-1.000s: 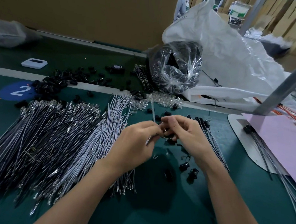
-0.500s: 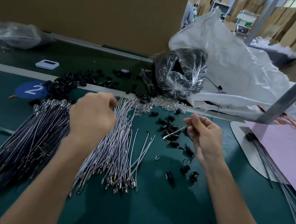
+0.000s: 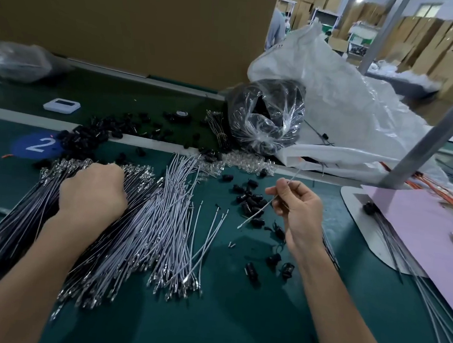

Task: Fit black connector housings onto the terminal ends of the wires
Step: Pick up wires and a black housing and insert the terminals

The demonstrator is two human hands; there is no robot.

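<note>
A broad pile of white wires (image 3: 163, 220) with metal terminal ends lies on the green belt, with dark wires (image 3: 15, 223) to its left. My left hand (image 3: 92, 191) lies knuckles up on the wire pile, fingers curled down into the terminal ends; what they hold is hidden. My right hand (image 3: 298, 205) pinches a single white wire (image 3: 257, 213) that slants from upper right to lower left. Small black connector housings (image 3: 250, 199) lie scattered just left of my right hand, and a few more housings (image 3: 275, 263) sit nearer me.
A clear bag of black parts (image 3: 267, 115) and a large white sack (image 3: 345, 107) stand behind. A heap of housings (image 3: 88, 140) lies by the blue "2" sticker (image 3: 38, 144). A pink sheet (image 3: 429, 239) with finished wires, a grey post (image 3: 432, 132) and a white device (image 3: 61, 105) are nearby.
One second ago both hands worked together at the centre. My left hand then swung left onto the wire pile, while my right hand stayed right holding one wire.
</note>
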